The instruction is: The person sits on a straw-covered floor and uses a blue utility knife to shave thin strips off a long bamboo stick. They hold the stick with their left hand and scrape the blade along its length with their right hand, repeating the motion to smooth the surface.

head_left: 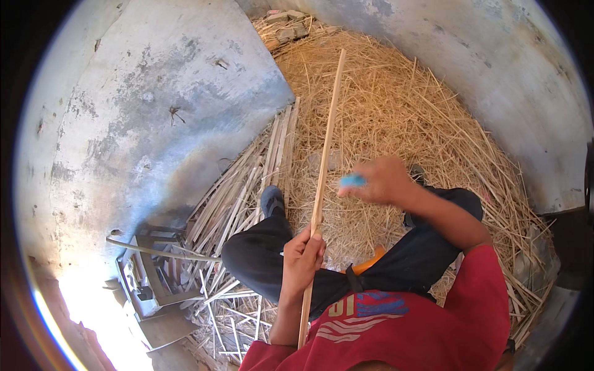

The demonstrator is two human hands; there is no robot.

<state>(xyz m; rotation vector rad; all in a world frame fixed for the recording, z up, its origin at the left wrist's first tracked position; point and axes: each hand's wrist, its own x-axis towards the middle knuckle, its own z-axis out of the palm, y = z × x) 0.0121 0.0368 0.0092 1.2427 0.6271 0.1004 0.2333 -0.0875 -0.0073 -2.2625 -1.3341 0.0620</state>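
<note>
Above straw-covered floor (396, 111), between grey plaster walls (154, 105): long thin pale wooden stick (327, 136) runs from lap up across straw toward far wall. Left hand (301, 260) wraps stick low down, fingers (314, 242) closed round it. Right hand (380, 180) just right of stick, not touching; blurred fingers pinch small blue object (352, 180). Pile of split cane strips (247, 191) lies along left wall edge.
</note>
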